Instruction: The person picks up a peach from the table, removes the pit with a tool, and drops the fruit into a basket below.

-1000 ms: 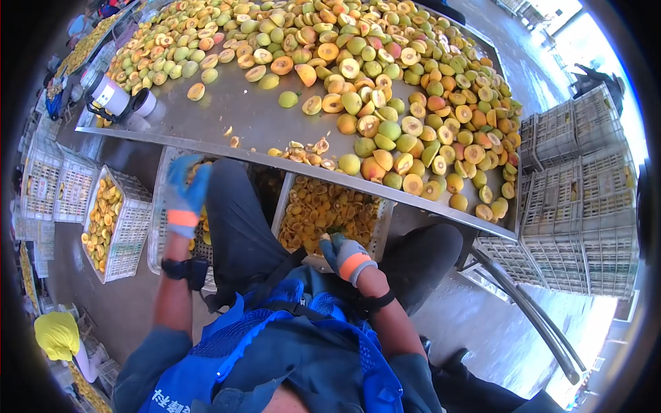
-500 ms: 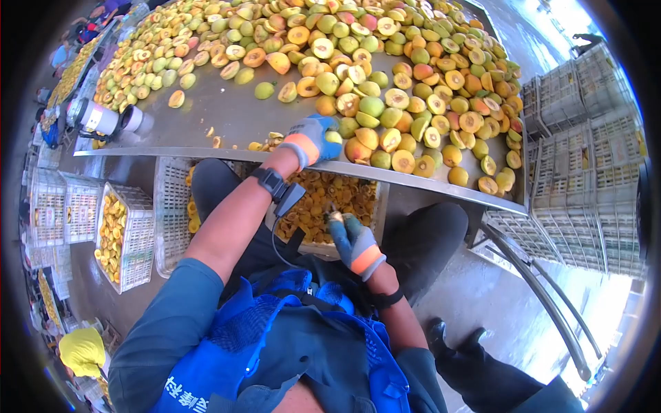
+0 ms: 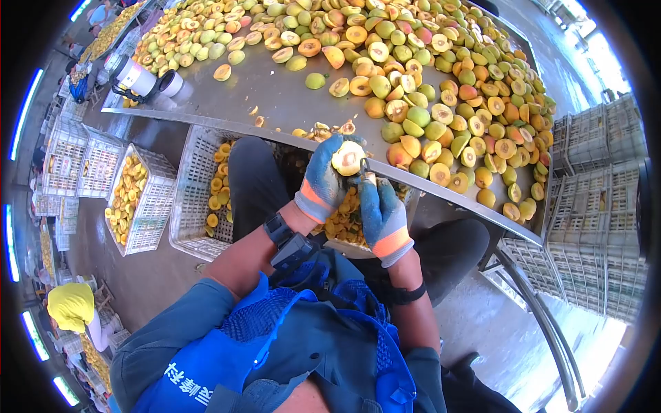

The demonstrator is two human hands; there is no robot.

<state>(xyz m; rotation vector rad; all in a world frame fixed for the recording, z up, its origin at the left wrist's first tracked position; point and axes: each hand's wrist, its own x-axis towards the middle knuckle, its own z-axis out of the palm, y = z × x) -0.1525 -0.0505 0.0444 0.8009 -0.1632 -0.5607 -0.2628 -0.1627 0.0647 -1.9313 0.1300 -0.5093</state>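
My left hand (image 3: 323,173), in a blue-and-grey glove with an orange band, is closed around a peach half (image 3: 348,158), its pale cut face turned up. Against that half's right side is the dark curved tip of a small pitting tool (image 3: 365,167). My right hand (image 3: 381,210), gloved alike, grips the tool by its light handle. Both hands are close together in front of the metal table's near edge. Below them, partly hidden, a crate holds cut peach pieces (image 3: 343,224).
Many peach halves (image 3: 441,110) are piled on the metal table (image 3: 227,103). A grey-white cylindrical device (image 3: 135,77) stands at its left. Crates of fruit (image 3: 153,213) are at left, stacked crates (image 3: 595,213) at right. A person in yellow (image 3: 72,308) is at lower left.
My left hand has come back from the table with a peach half. My right hand has moved up and brought the tool against it. The camera view has shifted.
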